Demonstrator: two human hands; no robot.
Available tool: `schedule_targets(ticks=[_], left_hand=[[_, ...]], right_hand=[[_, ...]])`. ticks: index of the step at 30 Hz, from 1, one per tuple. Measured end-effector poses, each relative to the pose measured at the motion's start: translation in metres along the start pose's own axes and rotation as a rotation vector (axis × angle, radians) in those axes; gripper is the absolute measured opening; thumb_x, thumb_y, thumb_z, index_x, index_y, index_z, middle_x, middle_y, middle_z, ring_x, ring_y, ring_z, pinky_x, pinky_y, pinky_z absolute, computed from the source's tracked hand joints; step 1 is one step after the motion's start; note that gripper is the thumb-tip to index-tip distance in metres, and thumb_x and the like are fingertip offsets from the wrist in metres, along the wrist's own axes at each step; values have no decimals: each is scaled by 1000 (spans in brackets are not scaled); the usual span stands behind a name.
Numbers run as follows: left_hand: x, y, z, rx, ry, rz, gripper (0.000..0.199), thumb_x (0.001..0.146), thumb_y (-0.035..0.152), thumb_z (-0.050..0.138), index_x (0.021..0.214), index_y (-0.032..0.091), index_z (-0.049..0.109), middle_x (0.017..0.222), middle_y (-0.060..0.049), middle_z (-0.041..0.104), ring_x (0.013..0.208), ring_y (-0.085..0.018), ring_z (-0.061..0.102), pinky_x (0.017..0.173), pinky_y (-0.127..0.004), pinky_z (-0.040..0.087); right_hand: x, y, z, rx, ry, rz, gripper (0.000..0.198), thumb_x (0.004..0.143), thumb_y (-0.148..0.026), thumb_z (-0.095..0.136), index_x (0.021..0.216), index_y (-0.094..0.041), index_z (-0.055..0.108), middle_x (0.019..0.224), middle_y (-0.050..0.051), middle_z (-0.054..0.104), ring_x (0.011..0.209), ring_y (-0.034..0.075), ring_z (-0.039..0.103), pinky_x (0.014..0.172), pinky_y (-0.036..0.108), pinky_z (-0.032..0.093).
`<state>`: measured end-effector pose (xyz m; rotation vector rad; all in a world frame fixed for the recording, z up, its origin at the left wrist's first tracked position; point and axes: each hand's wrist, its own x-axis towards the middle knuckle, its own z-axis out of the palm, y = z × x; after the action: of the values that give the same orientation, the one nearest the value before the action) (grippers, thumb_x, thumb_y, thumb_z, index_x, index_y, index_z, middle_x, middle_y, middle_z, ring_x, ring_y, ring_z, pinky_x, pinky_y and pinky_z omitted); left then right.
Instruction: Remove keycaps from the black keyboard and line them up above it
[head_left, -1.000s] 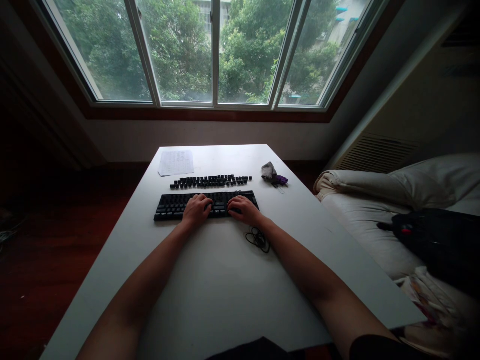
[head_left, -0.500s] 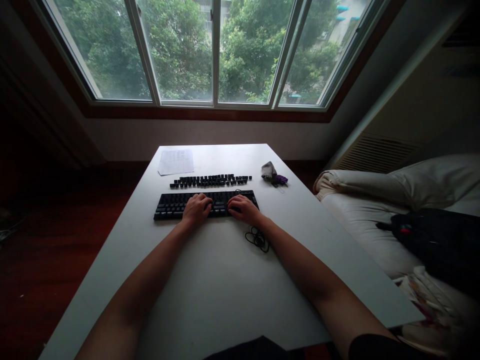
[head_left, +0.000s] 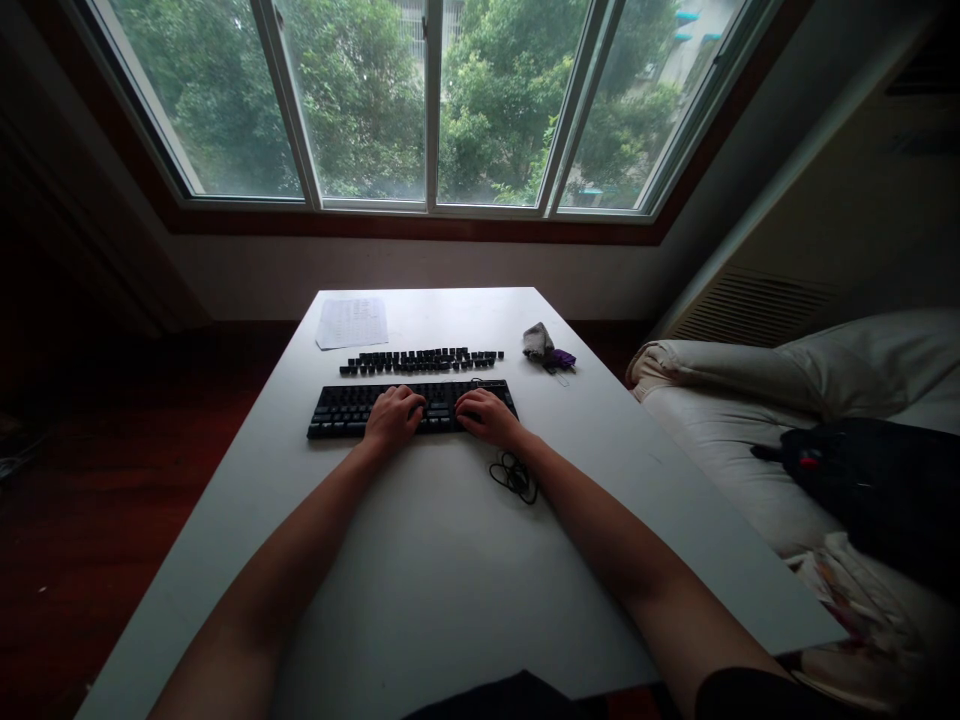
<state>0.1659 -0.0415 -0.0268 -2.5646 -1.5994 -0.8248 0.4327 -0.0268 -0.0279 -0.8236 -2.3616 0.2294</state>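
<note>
A black keyboard (head_left: 346,412) lies across the white table, its long side facing me. My left hand (head_left: 394,415) rests over its middle, thumb apart from the bent fingers, and I see nothing held. My right hand (head_left: 487,415) lies on the keyboard's right part, fingers loosely bent toward the left hand with the thumb below them. Both hands cover some of the keys. Just behind the keyboard, loose black keycaps (head_left: 420,361) stand in uneven rows. A coiled black cable (head_left: 514,478) lies beside my right wrist.
A printed paper sheet (head_left: 352,323) lies at the table's far left corner. Grey cloth (head_left: 535,342) and a small purple item (head_left: 561,359) sit at the far right. The white table (head_left: 450,560) narrows toward the window. A bed (head_left: 720,430) with a dark bag (head_left: 862,470) stands to the right.
</note>
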Motion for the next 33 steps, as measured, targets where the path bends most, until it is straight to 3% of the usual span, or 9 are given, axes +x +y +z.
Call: schedule_targets(ticks=[33], left_hand=[[0, 0, 1, -22, 7, -4, 22, 93, 30, 55, 106, 26, 72, 107, -7, 64, 103, -26, 56, 92, -41, 45]], right_hand=[[0, 4, 4, -18, -2, 6, 7, 90, -25, 64, 91, -24, 70, 106, 6, 70, 98, 23, 61, 92, 41, 47]])
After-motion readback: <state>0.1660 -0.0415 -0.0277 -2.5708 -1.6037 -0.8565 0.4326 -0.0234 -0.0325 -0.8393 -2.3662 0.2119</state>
